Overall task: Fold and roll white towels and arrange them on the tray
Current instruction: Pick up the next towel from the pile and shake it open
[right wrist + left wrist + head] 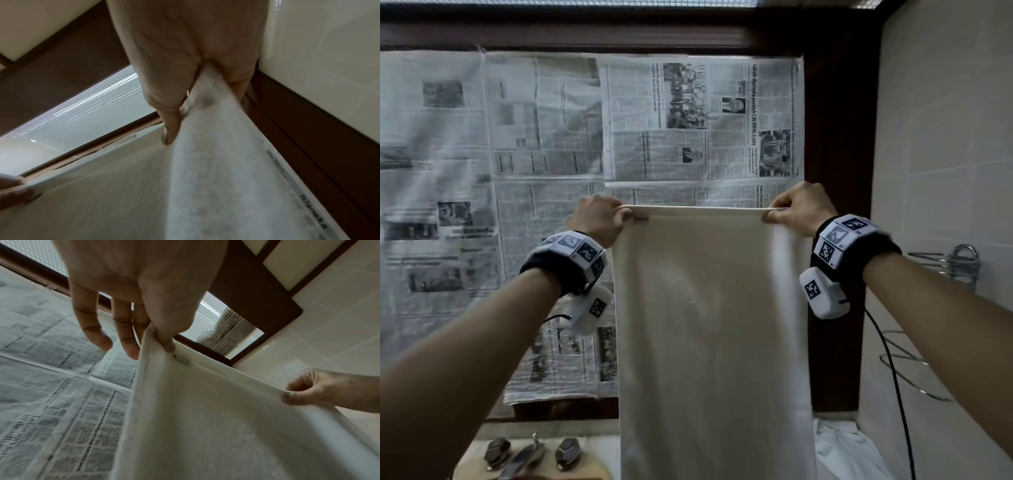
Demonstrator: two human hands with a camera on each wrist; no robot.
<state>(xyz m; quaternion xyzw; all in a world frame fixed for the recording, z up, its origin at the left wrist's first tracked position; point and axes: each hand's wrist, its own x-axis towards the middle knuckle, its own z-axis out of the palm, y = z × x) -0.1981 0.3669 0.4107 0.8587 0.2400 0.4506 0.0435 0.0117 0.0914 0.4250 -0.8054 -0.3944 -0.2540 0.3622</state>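
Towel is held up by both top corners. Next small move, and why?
Probably bring the two hands together to fold it in half lengthwise: the left hand and right hand each pinch a top corner, and the white towel hangs flat, taut and unfolded.

The white towel (pixel 709 325), hanging down the middle of the frame, is matt cloth with a fine, fuzzy nap. Behind it, thin newsprint (pixel 517 164) covers the left and centre. The window frame (pixel 835 137) looks like dark brown wood. Glossy cream tiles (pixel 945 137) fill the right, with a shiny metal rack (pixel 959 262) at mid-right.
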